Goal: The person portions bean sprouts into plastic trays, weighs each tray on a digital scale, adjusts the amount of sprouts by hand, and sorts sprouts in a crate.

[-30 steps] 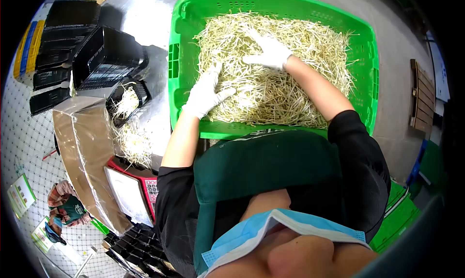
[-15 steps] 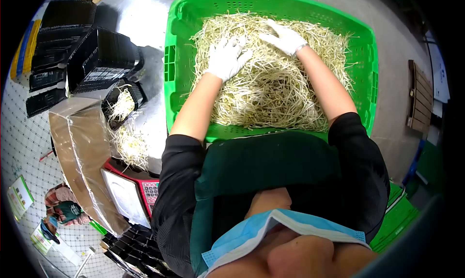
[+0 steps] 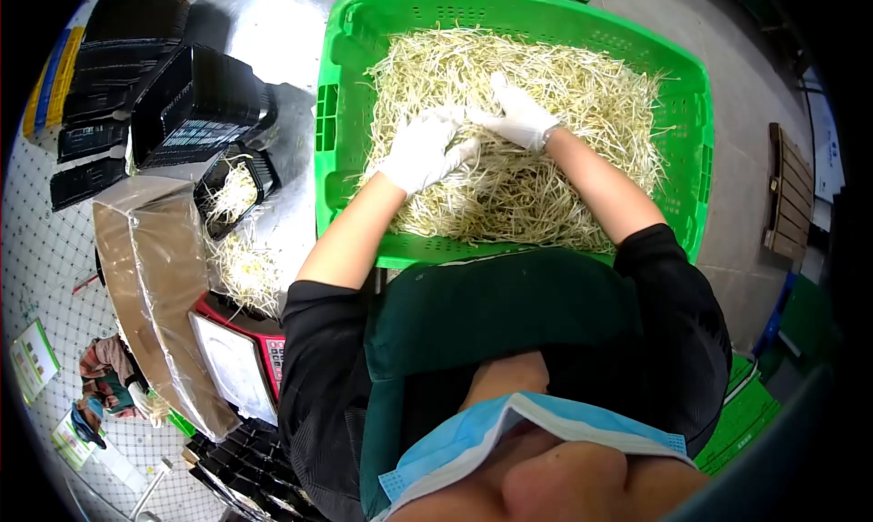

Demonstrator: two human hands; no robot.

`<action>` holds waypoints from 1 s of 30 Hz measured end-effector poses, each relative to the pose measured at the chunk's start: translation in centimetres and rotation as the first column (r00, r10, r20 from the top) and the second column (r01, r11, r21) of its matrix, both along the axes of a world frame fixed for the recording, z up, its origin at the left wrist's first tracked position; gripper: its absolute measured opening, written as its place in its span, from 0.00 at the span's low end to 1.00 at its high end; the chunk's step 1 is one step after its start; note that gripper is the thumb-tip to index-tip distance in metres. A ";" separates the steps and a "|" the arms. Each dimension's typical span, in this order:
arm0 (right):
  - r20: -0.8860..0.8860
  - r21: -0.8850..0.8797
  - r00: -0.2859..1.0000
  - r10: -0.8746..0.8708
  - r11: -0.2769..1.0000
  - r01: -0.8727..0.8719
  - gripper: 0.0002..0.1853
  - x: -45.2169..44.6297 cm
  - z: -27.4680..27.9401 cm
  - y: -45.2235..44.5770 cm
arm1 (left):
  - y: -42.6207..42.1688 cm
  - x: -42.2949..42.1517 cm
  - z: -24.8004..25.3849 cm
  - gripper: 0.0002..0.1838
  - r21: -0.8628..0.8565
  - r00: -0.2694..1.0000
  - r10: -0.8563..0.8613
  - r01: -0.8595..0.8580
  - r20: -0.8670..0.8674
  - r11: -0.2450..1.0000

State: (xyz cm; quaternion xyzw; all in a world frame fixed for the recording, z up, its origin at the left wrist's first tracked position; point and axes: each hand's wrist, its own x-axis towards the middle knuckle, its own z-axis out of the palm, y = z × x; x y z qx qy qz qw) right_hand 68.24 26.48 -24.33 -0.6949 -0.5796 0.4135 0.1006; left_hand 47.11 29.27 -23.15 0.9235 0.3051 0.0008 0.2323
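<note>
A large green crate in front of me holds a heap of bean sprouts. Both of my hands wear white gloves and rest in the sprouts, close to each other near the middle of the heap. My left hand lies on the left side, thumb apart from the fingers, with its fingertips partly hidden. My right hand touches the sprouts just right of it, thumb and fingers spread. Neither hand has a clump lifted off the heap.
Stacks of black trays stand left of the crate. One black tray holds sprouts, beside a loose sprout pile. A red scale and plastic-covered box are nearer. Another person is at lower left.
My left hand has moved slightly down and turned, its fingers now less spread. My right hand has shifted down and left, bringing the hands closer together.
</note>
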 end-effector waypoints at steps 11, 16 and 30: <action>0.033 -0.089 0.981 0.193 0.978 -0.189 0.48 -3.8 2.7 -0.7 | -5.9 -4.2 6.4 0.43 -0.200 0.939 0.282 -0.244 0.195 0.949; -0.398 -0.209 0.901 0.172 0.940 -0.272 0.44 1.2 2.1 3.6 | -9.6 -6.5 8.8 0.41 -0.975 0.353 0.926 -0.215 -0.135 -0.060; -0.840 -0.168 0.541 0.041 0.928 -0.332 0.34 1.6 -8.9 6.3 | -8.1 -2.5 5.8 0.34 -0.930 0.374 0.866 0.023 -0.332 -0.366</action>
